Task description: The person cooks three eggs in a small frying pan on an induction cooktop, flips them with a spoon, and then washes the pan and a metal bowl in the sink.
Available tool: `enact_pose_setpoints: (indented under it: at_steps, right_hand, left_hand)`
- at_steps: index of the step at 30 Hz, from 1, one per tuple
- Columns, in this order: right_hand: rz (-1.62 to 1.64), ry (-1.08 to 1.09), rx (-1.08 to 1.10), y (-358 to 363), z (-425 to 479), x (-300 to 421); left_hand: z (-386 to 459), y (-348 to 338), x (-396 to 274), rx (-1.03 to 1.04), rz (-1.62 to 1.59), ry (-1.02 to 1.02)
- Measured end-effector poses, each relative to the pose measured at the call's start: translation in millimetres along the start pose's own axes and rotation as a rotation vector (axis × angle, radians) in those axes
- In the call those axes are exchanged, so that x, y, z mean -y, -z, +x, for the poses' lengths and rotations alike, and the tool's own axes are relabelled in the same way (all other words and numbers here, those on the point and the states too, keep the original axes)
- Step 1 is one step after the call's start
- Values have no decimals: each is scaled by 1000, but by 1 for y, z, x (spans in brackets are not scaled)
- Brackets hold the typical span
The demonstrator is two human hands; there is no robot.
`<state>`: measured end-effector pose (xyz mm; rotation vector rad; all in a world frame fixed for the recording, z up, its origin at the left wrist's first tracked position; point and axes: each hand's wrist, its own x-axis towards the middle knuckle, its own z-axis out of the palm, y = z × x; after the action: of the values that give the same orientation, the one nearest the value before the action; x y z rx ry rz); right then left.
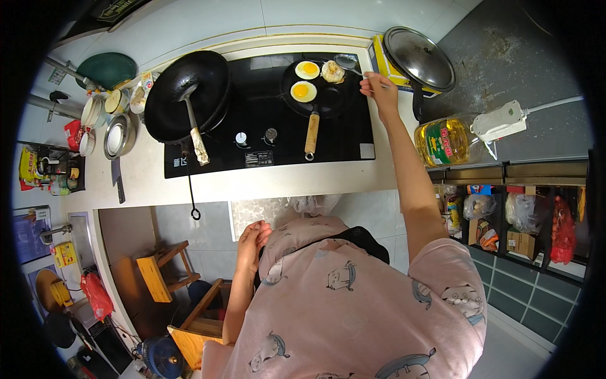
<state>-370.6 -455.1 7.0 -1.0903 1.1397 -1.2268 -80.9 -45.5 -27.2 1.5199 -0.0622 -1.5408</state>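
My right hand [380, 94] grips the handle of a metal spoon [346, 61] at the right of the cooktop. The spoon's bowl is beside a browned fried egg [333, 72] in a black egg pan with hollows [334, 100]. Two sunny-side-up eggs, an upper one [307, 70] and a lower one [303, 91], lie in the pan's left hollows. The pan's wooden handle [312, 132] points towards me. My left hand [254, 235] hangs by my waist, fingers loosely bent, with nothing visible in it.
A black wok [184, 94] with a metal turner [191, 113] stands left on the cooktop [255, 113]. A knife [117, 182] and bowls [118, 135] lie further left. An oil bottle [445, 141] and a lidded pan [419, 59] are at right; a wooden stool [156, 279] is below.
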Motion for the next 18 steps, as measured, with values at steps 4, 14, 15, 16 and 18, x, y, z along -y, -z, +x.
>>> enact_pose_setpoints:
  at_steps: [4, 14, 15, 16, 18]
  right_hand:
    - [-1057, 797, 135, -4, 0, 2]
    - [-1529, 775, 558, 12, -37, -17]
    - [-1528, 784, 561, 15, -38, -17]
    - [-1521, 796, 548, 16, -38, -17]
    - [-1505, 821, 516, 17, -34, -16]
  left_hand:
    - [1, -2, 0, 5, -7, -8]
    - [0, 2, 4, -13, -23, -9]
    - [1, 3, 5, -10, -24, -8]
    - [2, 4, 7, -7, -25, -6]
    - [2, 3, 7, -1, -23, -3]
